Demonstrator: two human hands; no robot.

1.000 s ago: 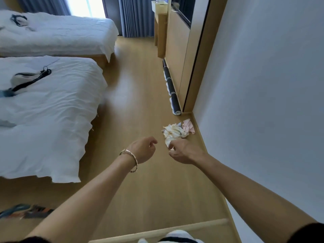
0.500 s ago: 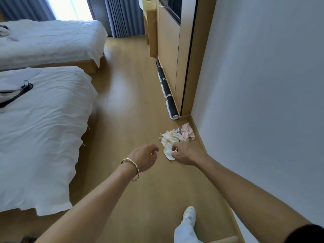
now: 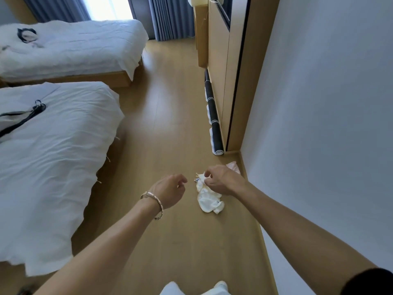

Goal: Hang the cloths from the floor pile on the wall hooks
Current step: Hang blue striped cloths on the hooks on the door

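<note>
- Here the right hand (image 3: 221, 180) pinches the white cloth (image 3: 209, 201) by its top edge, low beside the wall (image 3: 319, 145); the left hand (image 3: 170, 189) hangs loosely curled, holding nothing.
- Risk: so thin a pinch could slip and drop the cloth.
- Count: two cloths show, the white one and a pink cloth (image 3: 234, 167); more may hide under the hand. No hooks in view.

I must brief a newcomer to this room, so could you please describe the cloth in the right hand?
Follow the white wall on the right down to the floor, before the rolled dark mat. There the right hand pinches the cream-white cloth by its top edge; unlike the pink cloth beyond it by the wall, it is pale and gripped.
</note>
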